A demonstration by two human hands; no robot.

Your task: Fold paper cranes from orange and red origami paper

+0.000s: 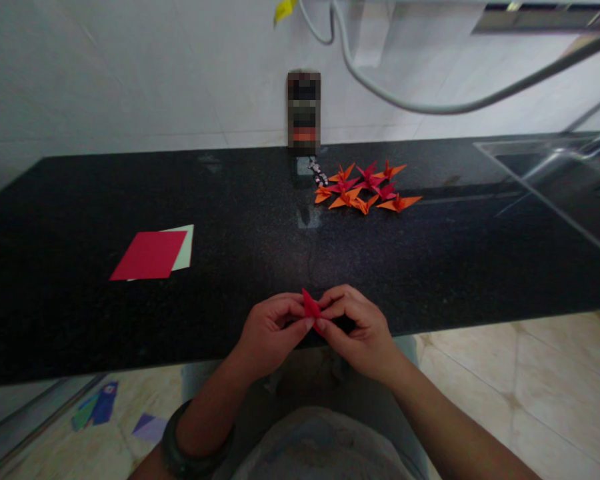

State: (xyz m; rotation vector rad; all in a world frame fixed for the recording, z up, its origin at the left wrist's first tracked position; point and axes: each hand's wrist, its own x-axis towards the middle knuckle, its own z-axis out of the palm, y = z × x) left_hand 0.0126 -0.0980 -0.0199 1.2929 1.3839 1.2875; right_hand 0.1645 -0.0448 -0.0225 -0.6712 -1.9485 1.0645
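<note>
A small folded piece of red origami paper is pinched between both hands, just over the counter's front edge. My left hand grips its left side between thumb and fingers. On the other side, the thumb and fingers of my right hand close on it too. One pointed tip sticks up above the fingertips, while the lower part is partly hidden by the thumbs. Farther back on the counter sits a cluster of several orange and red paper cranes.
Flat red paper squares lie over a pale green sheet on the black counter. A phone leans on the wall, its strap trailing towards the cranes. At right is a sink; coloured papers lie on the floor.
</note>
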